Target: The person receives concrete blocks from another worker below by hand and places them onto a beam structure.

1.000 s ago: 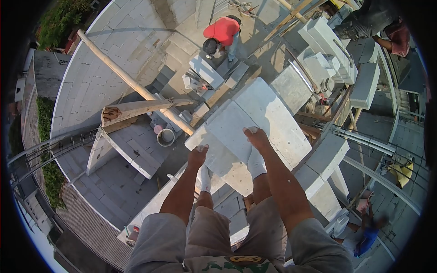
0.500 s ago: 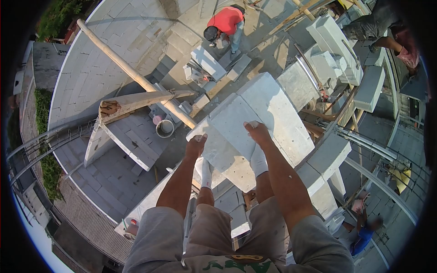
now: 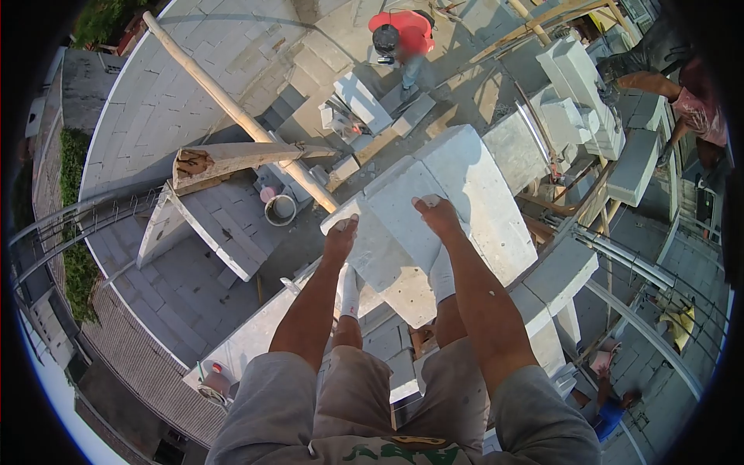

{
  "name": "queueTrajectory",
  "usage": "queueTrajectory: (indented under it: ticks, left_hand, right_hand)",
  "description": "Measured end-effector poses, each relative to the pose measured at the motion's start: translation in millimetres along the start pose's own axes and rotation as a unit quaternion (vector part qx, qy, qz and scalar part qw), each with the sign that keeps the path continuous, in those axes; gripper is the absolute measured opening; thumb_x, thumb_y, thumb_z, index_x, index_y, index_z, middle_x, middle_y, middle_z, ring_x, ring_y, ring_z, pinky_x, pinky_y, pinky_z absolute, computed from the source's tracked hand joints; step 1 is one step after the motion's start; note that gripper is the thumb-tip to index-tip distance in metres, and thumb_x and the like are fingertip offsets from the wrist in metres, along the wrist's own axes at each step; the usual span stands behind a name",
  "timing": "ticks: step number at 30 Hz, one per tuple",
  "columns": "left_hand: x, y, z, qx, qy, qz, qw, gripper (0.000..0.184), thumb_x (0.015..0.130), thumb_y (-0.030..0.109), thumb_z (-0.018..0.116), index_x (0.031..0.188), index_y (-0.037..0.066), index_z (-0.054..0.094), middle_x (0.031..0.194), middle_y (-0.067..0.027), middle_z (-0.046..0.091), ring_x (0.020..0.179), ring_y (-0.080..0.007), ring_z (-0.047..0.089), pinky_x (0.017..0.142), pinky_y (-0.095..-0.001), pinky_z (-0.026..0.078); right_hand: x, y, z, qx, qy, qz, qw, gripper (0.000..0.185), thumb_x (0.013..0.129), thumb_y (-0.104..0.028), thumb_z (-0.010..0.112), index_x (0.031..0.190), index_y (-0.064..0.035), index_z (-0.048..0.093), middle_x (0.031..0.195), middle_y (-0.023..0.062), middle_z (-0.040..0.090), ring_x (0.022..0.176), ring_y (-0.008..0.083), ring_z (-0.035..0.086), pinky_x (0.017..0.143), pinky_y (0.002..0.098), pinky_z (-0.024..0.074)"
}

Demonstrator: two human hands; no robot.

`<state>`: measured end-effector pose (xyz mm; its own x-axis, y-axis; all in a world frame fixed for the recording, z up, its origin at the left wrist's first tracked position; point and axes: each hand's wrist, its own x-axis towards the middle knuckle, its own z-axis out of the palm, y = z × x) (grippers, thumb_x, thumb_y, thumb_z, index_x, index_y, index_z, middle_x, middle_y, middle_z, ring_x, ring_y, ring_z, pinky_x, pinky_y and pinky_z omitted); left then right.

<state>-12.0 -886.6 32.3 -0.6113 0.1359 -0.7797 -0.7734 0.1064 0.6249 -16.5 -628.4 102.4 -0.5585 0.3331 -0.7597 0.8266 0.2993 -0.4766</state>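
Just in front of my legs is a pale grey concrete block, its broad face tilted up towards me. My left hand is closed on the block's left side, thumb on top and the other fingers mostly hidden. Further right, my right hand is closed at the block's right part, fingers curled and their undersides out of sight. A larger pale slab lies against the right side, partly in shadow. Below my hands show white socks or sleeves on my lower legs.
A long wooden pole slants down from upper left. Near a bucket stands a thick timber beam. A co-worker in red bends beside blocks at the top; others work at right. Curved block walling borders the left.
The view has shifted slightly. My hands keep their hold on the block with little movement. The co-worker in red has turned the head, and the person at upper right has lowered an arm.
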Motion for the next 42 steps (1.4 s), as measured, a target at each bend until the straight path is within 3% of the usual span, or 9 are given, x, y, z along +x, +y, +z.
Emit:
queueTrajectory:
  ticks: [3, 6, 14, 19, 26, 28, 34, 37, 42]
  left_hand:
    - [8.6, -0.7, 1.9, 0.028, 0.03, 0.019, 0.999, 0.038, 0.085, 0.042, 0.062, 0.078, 0.005, 0.059, 0.068, 0.0006, 0.049, 0.064, -0.0108, 0.046, 0.062, -0.0282, 0.04]
    - [22.4, -10.5, -1.9, 0.061, 0.042, 0.006, 0.997, 0.037, 0.084, 0.042, 0.064, 0.083, 0.005, 0.061, 0.077, -0.0002, 0.055, 0.071, -0.0108, 0.051, 0.068, -0.0282, 0.043]
    - [33.3, -13.5, -17.4, 0.076, 0.132, 0.03, 0.988, 0.038, 0.085, 0.045, 0.061, 0.084, 0.008, 0.06, 0.071, 0.0028, 0.051, 0.065, -0.0086, 0.047, 0.062, -0.0256, 0.04]
    - [18.8, 61.2, -13.4, -0.022, 0.19, -0.007, 0.982, 0.059, 0.083, 0.044, 0.063, 0.11, -0.007, 0.051, 0.096, -0.0071, 0.055, 0.089, -0.0159, 0.048, 0.08, -0.0276, 0.04]
    - [82.2, 115.8, -3.0, -0.017, 0.199, 0.199, 0.96, 0.089, 0.075, 0.055, 0.067, 0.129, -0.009, 0.035, 0.119, -0.0148, 0.048, 0.105, -0.021, 0.049, 0.091, -0.0288, 0.037]
    - [102.8, 139.0, 9.6, 0.027, 0.204, 0.23, 0.951, 0.096, 0.073, 0.059, 0.067, 0.131, -0.009, 0.032, 0.125, -0.0173, 0.045, 0.111, -0.0244, 0.048, 0.095, -0.0306, 0.036]
    - [104.8, 206.2, 81.0, -0.088, 0.151, 0.039, 0.984, 0.09, 0.079, 0.062, 0.055, 0.133, -0.006, 0.032, 0.132, -0.0215, 0.04, 0.119, -0.0298, 0.043, 0.099, -0.0379, 0.033]
    - [137.1, 174.7, 105.9, -0.211, 0.081, -0.059, 0.972, 0.083, 0.087, 0.061, 0.043, 0.137, -0.004, 0.028, 0.14, -0.0225, 0.032, 0.125, -0.0352, 0.038, 0.104, -0.0441, 0.028]
    - [118.5, 114.3, 125.7, -0.2, 0.046, -0.023, 0.978, 0.082, 0.087, 0.059, 0.044, 0.136, -0.005, 0.029, 0.138, -0.0225, 0.035, 0.123, -0.0336, 0.041, 0.101, -0.0442, 0.031]
  right_hand:
    - [9.7, -4.0, 4.5, 0.019, 0.013, -0.026, 0.999, 0.039, 0.077, -0.04, 0.065, 0.081, -0.0007, 0.062, 0.071, 0.0103, 0.064, 0.069, 0.0249, 0.061, 0.065, 0.0368, 0.0462]
    - [22.2, -1.1, 3.8, 0.031, 0.016, -0.013, 0.999, 0.057, 0.077, -0.038, 0.066, 0.111, 0.0068, 0.057, 0.097, 0.0177, 0.065, 0.09, 0.0284, 0.063, 0.081, 0.0354, 0.0468]
    - [30.8, -12.0, -7.8, 0.122, 0.032, 0.002, 0.992, 0.058, 0.076, -0.04, 0.069, 0.111, 0.004, 0.056, 0.088, 0.0073, 0.06, 0.07, 0.0147, 0.055, 0.059, 0.0273, 0.0471]
    - [46.4, -28.4, -24.0, 0.199, 0.0, 0.045, 0.979, 0.057, 0.075, -0.044, 0.069, 0.112, -0.002, 0.055, 0.101, 0.0079, 0.057, 0.086, 0.0215, 0.056, 0.069, 0.0342, 0.0504]
    - [56.7, -34.8, -27.7, 0.272, 0.007, 0.078, 0.959, 0.064, 0.075, -0.048, 0.067, 0.116, -0.0003, 0.053, 0.103, 0.0107, 0.057, 0.09, 0.0201, 0.056, 0.066, 0.0352, 0.0522]
    - [64.1, -31.3, -30.7, 0.241, 0.024, 0.071, 0.968, 0.071, 0.075, -0.048, 0.067, 0.122, 0.0004, 0.047, 0.111, 0.0141, 0.054, 0.096, 0.0247, 0.055, 0.074, 0.0372, 0.0515]
    - [77.5, -52.7, -43.0, -0.095, 0.198, -0.136, 0.966, 0.093, 0.071, -0.051, 0.07, 0.137, -0.0013, 0.026, 0.134, 0.0265, 0.033, 0.122, 0.0388, 0.037, 0.098, 0.0436, 0.0369]
    - [86.5, -100.1, -46.1, -0.197, 0.204, -0.171, 0.943, 0.104, 0.07, -0.051, 0.071, 0.142, -0.0044, 0.014, 0.138, 0.0292, 0.024, 0.13, 0.042, 0.024, 0.103, 0.0489, 0.0292]
    - [145.3, -167.7, -24.5, -0.328, 0.234, -0.188, 0.896, 0.112, 0.069, -0.056, 0.069, 0.145, -0.0108, 0.001, 0.144, 0.0309, 0.012, 0.136, 0.0463, 0.004, 0.105, 0.0617, 0.0138]
